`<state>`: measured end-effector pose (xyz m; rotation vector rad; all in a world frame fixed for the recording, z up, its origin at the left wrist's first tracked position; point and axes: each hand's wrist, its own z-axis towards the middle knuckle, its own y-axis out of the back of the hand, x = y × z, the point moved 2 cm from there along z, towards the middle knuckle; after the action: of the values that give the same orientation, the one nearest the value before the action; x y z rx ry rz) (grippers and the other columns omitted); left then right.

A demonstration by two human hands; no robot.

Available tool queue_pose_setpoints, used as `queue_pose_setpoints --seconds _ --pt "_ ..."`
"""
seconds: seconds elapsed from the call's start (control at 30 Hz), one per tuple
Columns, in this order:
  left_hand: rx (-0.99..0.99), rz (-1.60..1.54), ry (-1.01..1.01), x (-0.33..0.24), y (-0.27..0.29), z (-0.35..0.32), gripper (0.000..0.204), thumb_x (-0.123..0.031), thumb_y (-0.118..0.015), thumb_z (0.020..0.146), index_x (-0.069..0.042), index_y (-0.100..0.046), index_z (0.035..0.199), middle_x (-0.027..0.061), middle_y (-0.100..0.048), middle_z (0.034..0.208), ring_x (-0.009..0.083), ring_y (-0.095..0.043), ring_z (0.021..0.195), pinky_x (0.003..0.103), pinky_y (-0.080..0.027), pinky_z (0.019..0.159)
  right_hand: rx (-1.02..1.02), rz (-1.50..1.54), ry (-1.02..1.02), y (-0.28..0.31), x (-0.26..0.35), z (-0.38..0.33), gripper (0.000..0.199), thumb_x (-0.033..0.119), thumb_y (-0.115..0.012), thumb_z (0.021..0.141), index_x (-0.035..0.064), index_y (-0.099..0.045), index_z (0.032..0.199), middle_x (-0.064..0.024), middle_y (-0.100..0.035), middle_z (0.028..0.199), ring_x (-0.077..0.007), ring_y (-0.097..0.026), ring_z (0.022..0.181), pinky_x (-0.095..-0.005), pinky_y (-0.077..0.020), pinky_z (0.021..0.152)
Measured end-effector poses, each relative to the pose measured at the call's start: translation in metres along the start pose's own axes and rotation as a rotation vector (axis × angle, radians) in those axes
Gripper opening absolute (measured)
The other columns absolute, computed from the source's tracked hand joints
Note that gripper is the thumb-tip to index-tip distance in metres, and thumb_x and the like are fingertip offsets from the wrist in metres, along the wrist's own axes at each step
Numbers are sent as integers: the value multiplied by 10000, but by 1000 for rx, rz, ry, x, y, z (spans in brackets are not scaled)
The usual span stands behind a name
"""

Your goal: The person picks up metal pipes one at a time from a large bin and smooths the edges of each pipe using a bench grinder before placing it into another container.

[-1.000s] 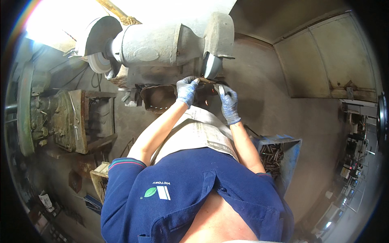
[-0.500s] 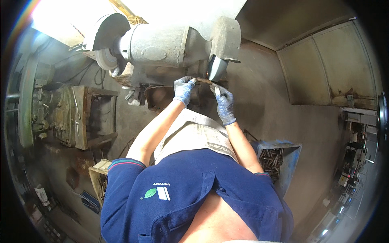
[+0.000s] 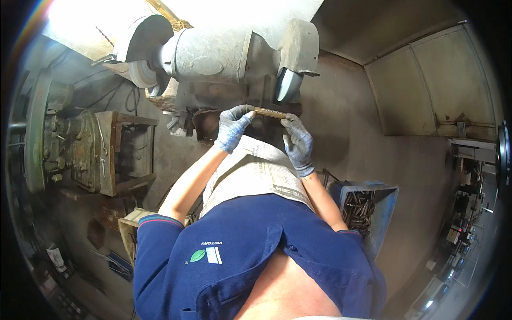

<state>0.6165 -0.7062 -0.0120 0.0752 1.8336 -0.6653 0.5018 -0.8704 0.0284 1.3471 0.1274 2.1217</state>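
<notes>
A short, narrow brownish metal bar with a row of small dark marks along it is held level between my gloved hands. My left hand pinches its left end, and my right hand grips the right end between thumb and fingers. Just beyond the bar stands a grey bench grinder. Its right wheel, partly covered by a guard, is nearest to my right hand, and a gap separates it from the bar. The paler left wheel is farther off.
A blue bin of dark metal pieces stands by my right elbow. A yellowish bin sits by my left arm. At left stands a greenish machine. A pale printed apron covers my lap. Metal panels rise at far right.
Both hands have drawn the bar back toward me, away from the right wheel. The small orange glow at that wheel is gone, and more of the bar's face shows.
</notes>
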Motion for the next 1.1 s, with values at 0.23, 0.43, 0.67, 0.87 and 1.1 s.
queue_pose_setpoints --seconds 0.23,0.43,0.67,0.87,1.1 --pt "92 39 -35 -23 -7 -20 181 -50 -616 848 48 -625 1000 83 -660 875 111 -617 766 236 -506 700 -27 -7 57 12 28 -5 403 318 -664 794 14 -647 1058 -170 -592 1114 -298 -555 1084 -376 -418 943" --pt "127 -71 14 -30 -13 -22 189 -107 -637 846 32 -636 973 45 -654 816 85 -595 708 224 -495 678 -33 -25 121 18 40 -2 394 296 -676 771 7 -654 1038 -174 -598 1105 -303 -568 1068 -384 -427 939" --pt "143 -129 181 -38 -26 -15 198 -189 -627 865 1 -600 820 55 -614 679 114 -577 557 257 -499 548 -23 -37 109 24 42 0 398 295 -685 766 13 -653 1045 -177 -601 1098 -308 -575 1057 -385 -436 930" --pt "105 32 155 -40 -32 -11 169 -157 -613 872 3 -588 824 57 -600 683 109 -554 572 240 -465 541 -24 2 120 23 31 -5 413 310 -677 790 11 -638 1073 -171 -581 1138 -289 -576 1059 -373 -439 928" --pt "160 16 72 -21 -29 -2 127 -82 -629 841 8 -643 929 30 -651 795 56 -558 694 199 -454 618 -62 216 -202 21 7 -15 308 152 -641 798 20 -641 1075 -162 -580 1157 -291 -515 1141 -374 -374 988"
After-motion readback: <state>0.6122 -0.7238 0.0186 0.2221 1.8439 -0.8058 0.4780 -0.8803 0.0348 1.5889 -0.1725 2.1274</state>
